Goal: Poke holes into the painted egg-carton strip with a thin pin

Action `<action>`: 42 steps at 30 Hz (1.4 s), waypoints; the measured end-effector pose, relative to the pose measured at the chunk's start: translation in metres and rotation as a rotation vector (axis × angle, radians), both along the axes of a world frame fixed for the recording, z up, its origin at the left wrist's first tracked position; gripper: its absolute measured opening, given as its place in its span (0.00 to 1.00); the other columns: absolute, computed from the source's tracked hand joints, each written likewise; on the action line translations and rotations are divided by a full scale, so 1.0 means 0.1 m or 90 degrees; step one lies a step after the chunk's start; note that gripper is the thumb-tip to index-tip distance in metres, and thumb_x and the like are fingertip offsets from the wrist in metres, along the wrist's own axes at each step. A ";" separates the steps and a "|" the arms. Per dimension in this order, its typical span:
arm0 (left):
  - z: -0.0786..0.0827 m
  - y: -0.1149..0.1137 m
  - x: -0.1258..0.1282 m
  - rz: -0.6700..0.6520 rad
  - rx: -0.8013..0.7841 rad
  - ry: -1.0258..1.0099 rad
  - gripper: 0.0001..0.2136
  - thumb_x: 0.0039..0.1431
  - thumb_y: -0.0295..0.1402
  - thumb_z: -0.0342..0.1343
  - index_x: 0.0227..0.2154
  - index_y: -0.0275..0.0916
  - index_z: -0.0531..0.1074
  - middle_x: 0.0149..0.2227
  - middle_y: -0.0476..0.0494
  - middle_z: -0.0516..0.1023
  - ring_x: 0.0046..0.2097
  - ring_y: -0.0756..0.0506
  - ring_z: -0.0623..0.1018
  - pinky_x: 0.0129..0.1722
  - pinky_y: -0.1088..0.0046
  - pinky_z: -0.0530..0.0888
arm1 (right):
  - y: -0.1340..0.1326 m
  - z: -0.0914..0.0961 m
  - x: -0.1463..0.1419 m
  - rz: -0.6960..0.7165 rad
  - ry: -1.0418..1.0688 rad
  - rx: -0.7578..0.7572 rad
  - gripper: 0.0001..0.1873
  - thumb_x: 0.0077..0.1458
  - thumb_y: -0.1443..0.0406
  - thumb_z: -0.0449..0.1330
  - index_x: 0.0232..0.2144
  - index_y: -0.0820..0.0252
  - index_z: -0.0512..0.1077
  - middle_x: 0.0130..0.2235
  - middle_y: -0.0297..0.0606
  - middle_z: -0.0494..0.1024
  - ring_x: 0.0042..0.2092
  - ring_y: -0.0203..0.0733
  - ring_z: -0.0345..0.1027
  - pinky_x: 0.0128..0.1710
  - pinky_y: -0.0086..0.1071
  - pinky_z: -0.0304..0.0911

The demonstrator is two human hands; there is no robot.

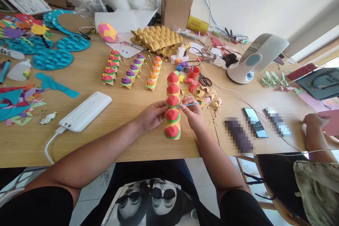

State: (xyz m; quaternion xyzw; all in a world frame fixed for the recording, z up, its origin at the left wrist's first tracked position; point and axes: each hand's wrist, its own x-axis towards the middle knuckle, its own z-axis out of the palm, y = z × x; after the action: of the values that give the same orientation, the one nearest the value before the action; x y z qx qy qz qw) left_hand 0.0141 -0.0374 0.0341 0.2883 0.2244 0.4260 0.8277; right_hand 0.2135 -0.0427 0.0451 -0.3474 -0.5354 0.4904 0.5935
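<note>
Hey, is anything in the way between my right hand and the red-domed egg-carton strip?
Nothing visible blocks it: your right hand is right beside the egg-carton strip, and the thin blue stick in its grip reaches over to it. Your left hand is at the opposite side.

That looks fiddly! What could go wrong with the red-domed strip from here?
The thin blue tool in the right hand is right beside the red-domed strip, so a slip might mark its surface. The left hand pinches the strip's side; too hard a squeeze could dent it. The fan, if running, might scatter the loose scraps.
</note>
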 end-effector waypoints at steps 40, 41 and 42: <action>0.05 -0.02 0.01 -0.018 0.002 -0.018 0.09 0.58 0.31 0.71 0.41 0.38 0.83 0.39 0.44 0.86 0.37 0.49 0.83 0.38 0.76 0.77 | 0.00 -0.06 0.03 -0.028 -0.032 0.007 0.18 0.53 0.51 0.73 0.28 0.53 0.71 0.46 0.37 0.73 0.51 0.46 0.67 0.55 0.43 0.64; 0.06 -0.02 0.01 -0.018 0.002 -0.020 0.09 0.58 0.31 0.71 0.41 0.38 0.83 0.39 0.43 0.86 0.37 0.49 0.83 0.38 0.76 0.77 | -0.01 -0.06 0.03 -0.023 -0.025 0.006 0.18 0.53 0.51 0.73 0.28 0.53 0.71 0.46 0.37 0.73 0.51 0.46 0.67 0.55 0.43 0.64; 0.06 -0.02 0.01 -0.018 -0.002 -0.021 0.09 0.58 0.30 0.71 0.42 0.38 0.83 0.40 0.43 0.86 0.37 0.48 0.83 0.38 0.76 0.77 | -0.01 -0.05 0.02 -0.019 -0.026 0.004 0.18 0.53 0.52 0.73 0.28 0.53 0.71 0.46 0.37 0.72 0.51 0.46 0.67 0.55 0.43 0.64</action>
State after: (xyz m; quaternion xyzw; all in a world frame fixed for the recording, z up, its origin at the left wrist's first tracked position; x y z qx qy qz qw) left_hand 0.0150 -0.0393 0.0400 0.2835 0.2074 0.4187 0.8375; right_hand 0.2160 -0.0436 0.0399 -0.3631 -0.5436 0.4726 0.5911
